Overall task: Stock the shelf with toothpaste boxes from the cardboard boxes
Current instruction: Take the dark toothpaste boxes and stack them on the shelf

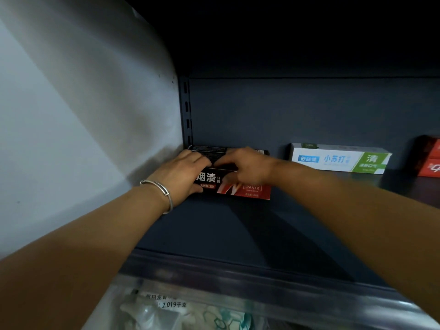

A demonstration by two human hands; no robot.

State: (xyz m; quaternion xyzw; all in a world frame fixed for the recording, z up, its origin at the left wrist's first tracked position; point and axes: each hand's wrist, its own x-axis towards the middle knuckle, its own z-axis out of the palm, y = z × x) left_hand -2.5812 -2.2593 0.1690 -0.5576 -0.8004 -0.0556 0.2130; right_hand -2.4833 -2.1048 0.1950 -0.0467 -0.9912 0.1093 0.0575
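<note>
Toothpaste in a long black-and-red cardboard box [234,186] sits deep in the left rear corner of the dark blue metal shelf [238,234], its long axis running left to right along the back panel. It seems to rest on or just in front of another black box [209,148] behind it, whose top edge shows above the fingers; whether that is a stack or a second row I cannot tell.

Both hands are on it at once. The left hand [184,173], a silver bangle [159,192] on its wrist, covers the box's left end, fingers curled over the top edge and thumb low against the front face. The right hand [247,166] comes in from the right and clamps the upper edge near the middle, fingers bent over the top. Neither hand is spread wide; each is closed around the carton.

The left end is touching or almost touching the slotted upright, so any squaring-up would probably be a push back and leftward.

Well apart to the right lies a white, blue and green toothpaste box [338,159], and a red carton [431,158] at the edge. Below the shelf lip, a clear plastic package [171,306] shows.
</note>
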